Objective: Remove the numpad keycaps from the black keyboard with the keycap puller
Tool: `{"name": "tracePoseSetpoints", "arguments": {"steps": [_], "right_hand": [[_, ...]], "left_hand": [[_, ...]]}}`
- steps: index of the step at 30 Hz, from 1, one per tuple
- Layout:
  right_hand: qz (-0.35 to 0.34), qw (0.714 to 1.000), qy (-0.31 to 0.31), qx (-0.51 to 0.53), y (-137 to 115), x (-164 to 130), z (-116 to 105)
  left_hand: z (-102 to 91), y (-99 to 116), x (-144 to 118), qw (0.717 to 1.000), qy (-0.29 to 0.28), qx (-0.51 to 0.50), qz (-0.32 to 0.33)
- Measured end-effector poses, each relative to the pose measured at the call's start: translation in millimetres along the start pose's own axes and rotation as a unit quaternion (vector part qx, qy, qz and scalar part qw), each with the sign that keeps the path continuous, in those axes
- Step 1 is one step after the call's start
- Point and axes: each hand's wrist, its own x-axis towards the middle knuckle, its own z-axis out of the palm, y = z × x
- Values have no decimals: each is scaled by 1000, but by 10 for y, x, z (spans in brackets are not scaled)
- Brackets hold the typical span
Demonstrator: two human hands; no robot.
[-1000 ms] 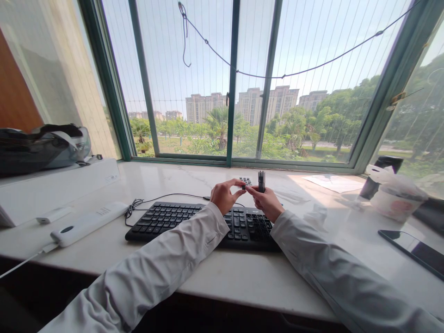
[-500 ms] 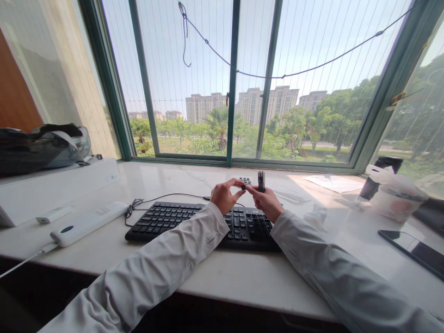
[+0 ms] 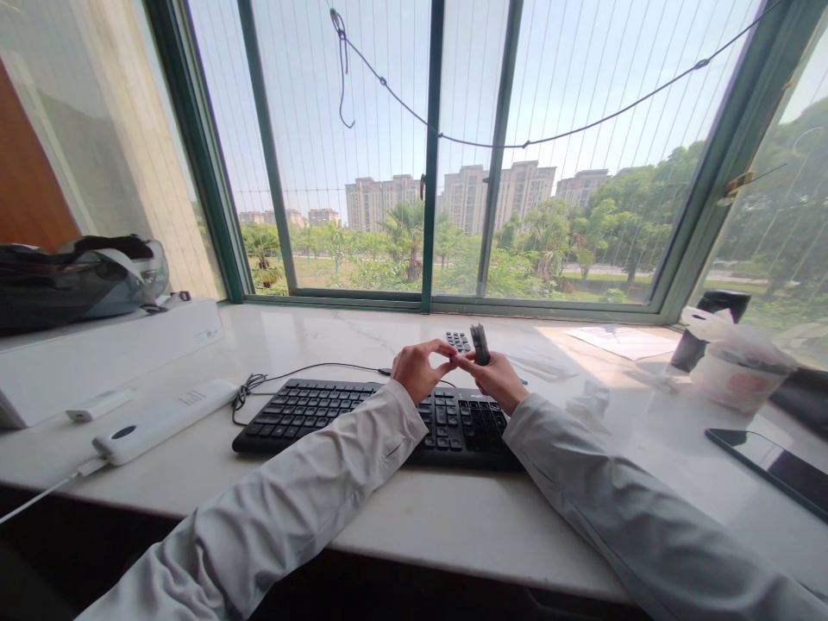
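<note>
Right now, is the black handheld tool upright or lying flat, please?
Upright, tilted slightly left: the black handheld tool points up from the right hand.

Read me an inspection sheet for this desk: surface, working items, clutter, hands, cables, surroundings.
Surface: pale countertop, sunlit toward the back right.
Working items: black keyboard, lying flat; small dark keys in rows behind it.
Clutter: white box bearing a dark strapped item; white device; phone; bagged tub; paper.
Hands: left hand and right hand meet at a tiny dark piece, detail unclear; the right also holds a dark object.
Cables: dark cable, bunched near the keyboard's left end; white cable joined to the white device.
Surroundings: green-framed window; buildings and trees outside.
</note>
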Motion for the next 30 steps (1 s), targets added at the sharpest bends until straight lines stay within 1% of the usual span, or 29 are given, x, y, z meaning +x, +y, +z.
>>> {"name": "tracePoseSetpoints", "arguments": {"steps": [12,19,30], "right_hand": [[2,999,-12,-35,-30,-13,-7],[13,1000,-6,-4,32,29,5],[20,999,-9,35,74,42,8]], "left_hand": [[9,-20,-1,1000,-4,-12,-2],[10,-38,0,1000,-8,-12,-15],[18,-64,4,1000,6,-6,-3]]}}
